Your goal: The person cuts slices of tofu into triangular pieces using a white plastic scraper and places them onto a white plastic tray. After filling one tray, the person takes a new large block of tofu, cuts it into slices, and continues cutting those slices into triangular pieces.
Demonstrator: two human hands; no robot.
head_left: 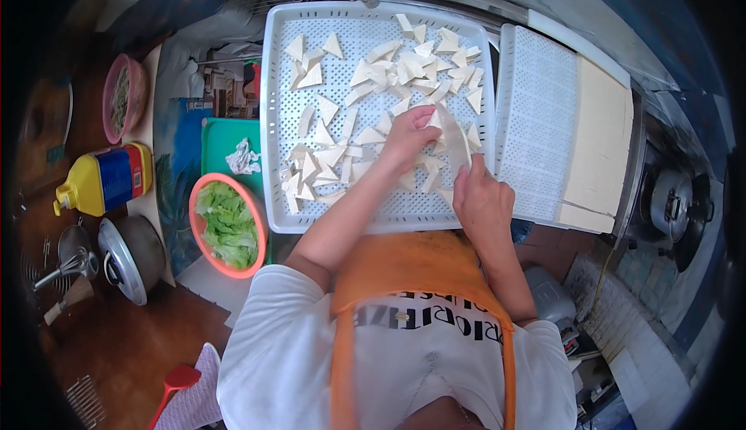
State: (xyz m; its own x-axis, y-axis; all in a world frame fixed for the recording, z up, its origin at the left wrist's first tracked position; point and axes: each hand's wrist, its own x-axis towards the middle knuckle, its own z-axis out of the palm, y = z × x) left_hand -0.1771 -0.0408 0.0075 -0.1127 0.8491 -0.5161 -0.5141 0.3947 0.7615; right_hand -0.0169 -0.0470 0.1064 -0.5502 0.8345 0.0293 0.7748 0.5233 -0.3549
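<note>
Pale wedges (328, 110), probably tofu, lie scattered across a white perforated tray (350, 22), a knife (453, 136) held over it.

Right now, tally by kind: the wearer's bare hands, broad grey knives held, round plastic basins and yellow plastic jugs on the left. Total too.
Hands: 2 (bare left hand, bare right hand)
Broad grey knife: 1
Basins: 2 (round orange plastic basin, round pink plastic basin)
Yellow plastic jug with blue label: 1
Total: 6

Knife (452, 138) smooth metal; tray (350, 22) plastic; wedges (328, 109) matt; apron (412, 263) cloth; jug (102, 181) glossy plastic.
</note>
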